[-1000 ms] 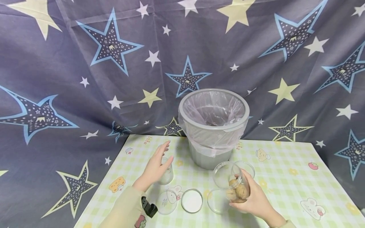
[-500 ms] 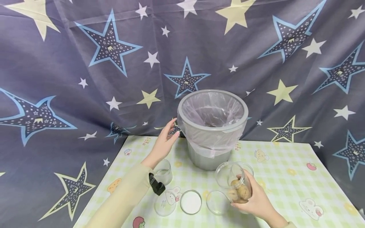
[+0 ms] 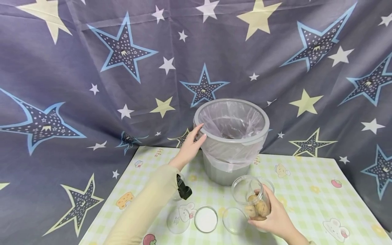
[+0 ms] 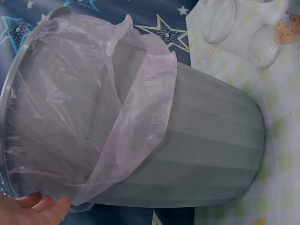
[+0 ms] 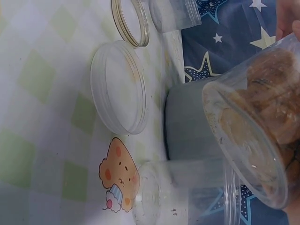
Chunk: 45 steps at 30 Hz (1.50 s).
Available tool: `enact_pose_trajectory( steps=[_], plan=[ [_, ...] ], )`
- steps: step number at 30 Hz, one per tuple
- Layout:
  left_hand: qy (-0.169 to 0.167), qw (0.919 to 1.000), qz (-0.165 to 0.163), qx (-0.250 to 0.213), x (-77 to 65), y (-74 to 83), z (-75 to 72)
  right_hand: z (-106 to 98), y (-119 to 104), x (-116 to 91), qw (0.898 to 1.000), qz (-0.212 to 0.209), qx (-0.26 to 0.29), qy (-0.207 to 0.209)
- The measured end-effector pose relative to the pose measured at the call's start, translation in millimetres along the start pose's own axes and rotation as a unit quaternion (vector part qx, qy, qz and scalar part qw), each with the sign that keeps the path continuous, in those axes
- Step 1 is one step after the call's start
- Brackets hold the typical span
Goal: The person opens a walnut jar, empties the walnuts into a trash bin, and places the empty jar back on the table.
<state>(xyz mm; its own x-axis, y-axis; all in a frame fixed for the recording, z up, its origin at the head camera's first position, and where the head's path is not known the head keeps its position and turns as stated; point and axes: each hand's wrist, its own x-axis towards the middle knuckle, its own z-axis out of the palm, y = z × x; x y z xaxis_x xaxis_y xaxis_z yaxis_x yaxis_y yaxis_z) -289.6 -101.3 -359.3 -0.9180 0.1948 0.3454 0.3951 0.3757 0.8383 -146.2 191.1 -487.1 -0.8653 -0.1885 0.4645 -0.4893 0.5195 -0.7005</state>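
Observation:
My left hand (image 3: 190,148) touches the left side of the grey trash bin (image 3: 225,175) just below its rim, fingers nearly straight. The left wrist view has its fingertips (image 4: 49,208) against the bin's lining, a thin pinkish plastic bag (image 4: 140,122). Low at the front right, my right hand (image 3: 277,216) grips a clear jar (image 3: 242,192), tilted with its mouth toward the left. Several brown, rounded, walnut-like pieces (image 3: 260,207) lie in the jar's lower part. The jar's base (image 5: 248,140) shows in the right wrist view.
A clear lid (image 3: 178,221), a white disc-like lid (image 3: 206,219) and another clear lid (image 3: 233,221) lie along the table's front. Another clear jar (image 5: 187,192) stands behind the right hand. My left sleeve (image 3: 150,204) mostly hides one more jar. A star-patterned curtain (image 3: 92,51) hangs behind.
My left hand has moved away from the jar at left, up and to the right, to the bin's rim. The right hand keeps its hold on the tilted jar, almost unmoved.

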Motion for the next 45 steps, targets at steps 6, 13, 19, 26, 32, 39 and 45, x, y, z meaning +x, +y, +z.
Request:
enact_pose_trajectory(
  steps=[6, 13, 19, 26, 32, 39, 45],
  plan=[
    [0.007, 0.9995, -0.028, 0.011, 4.1, -0.7, 5.6, 3, -3, 1, 1.000, -0.002, -0.006, 0.000],
    [0.044, 0.9974, -0.049, -0.030, 7.0, 3.0, 11.7, 4, -1, 3, 1.000, -0.019, 0.002, 0.011],
    [0.090, 0.9935, -0.027, -0.065, 9.1, 5.2, 21.5, 1, -1, 9, 0.999, -0.039, -0.006, 0.020],
    [0.124, 0.9894, -0.031, -0.069, 8.6, 4.9, 28.1, -14, -13, 29, 0.997, -0.066, 0.015, 0.041],
    [0.132, 0.9875, -0.047, -0.072, 6.6, 1.7, 30.1, -45, -36, 66, 0.984, -0.144, 0.051, 0.089],
    [0.143, 0.9860, -0.053, -0.068, 4.7, 2.0, 30.9, -83, -63, 118, 0.974, -0.176, -0.006, 0.142],
    [0.144, 0.9864, -0.055, -0.058, 3.9, -1.1, 32.4, -97, -78, 152, 0.983, -0.067, -0.079, 0.154]
  ],
)
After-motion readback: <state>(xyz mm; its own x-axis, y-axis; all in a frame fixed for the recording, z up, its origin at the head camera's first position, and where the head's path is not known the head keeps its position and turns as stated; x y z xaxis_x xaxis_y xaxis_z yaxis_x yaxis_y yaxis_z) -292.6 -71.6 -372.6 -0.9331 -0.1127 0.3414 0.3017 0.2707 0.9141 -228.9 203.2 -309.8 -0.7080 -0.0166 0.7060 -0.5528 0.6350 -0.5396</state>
